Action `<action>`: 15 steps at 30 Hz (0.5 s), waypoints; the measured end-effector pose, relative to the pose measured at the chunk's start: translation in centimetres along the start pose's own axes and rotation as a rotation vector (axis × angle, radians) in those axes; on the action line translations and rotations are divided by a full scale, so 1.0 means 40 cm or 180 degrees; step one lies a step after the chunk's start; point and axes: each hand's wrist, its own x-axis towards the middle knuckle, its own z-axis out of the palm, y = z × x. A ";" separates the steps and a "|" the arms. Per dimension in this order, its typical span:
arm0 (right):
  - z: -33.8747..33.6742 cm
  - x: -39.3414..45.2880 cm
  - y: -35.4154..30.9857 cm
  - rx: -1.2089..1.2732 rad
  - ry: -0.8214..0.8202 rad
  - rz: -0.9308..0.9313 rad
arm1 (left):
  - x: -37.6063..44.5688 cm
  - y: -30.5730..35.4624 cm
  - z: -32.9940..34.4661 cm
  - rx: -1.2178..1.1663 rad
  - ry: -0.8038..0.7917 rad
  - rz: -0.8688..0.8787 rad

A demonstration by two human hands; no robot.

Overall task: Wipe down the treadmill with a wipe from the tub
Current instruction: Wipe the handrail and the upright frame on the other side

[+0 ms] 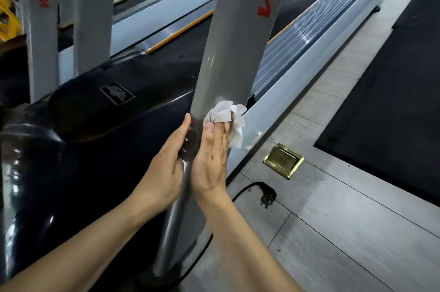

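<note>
The treadmill's grey upright post (228, 53) rises through the middle of the view, with red lettering high on it. My right hand (213, 156) presses a crumpled white wipe (228, 120) against the post's right side with straight fingers. My left hand (166, 160) wraps round the post's left edge, thumb up along it. The black motor cover (95, 125) lies left of the post, and the ribbed grey side rail (309, 37) runs away to the upper right. No tub is in view.
A brass floor socket (283, 160) sits in the grey floor right of the post, and a black plug with its cable (265, 195) lies near it. Black mats (392, 113) cover the floor at right. Another treadmill marked MS80 (166, 6) stands behind, with white posts (40, 29) at left.
</note>
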 end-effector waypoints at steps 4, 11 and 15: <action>-0.007 0.046 0.068 0.0520 0.0532 0.1313 | -0.002 -0.001 -0.007 0.0030 -0.0149 -0.0051; 0.043 -0.102 0.014 0.0475 0.0262 0.0886 | -0.001 -0.006 -0.032 -0.0063 -0.0438 0.0041; -0.005 0.033 0.019 0.0519 0.0109 0.0583 | -0.002 -0.001 -0.036 -0.0202 -0.0598 0.0071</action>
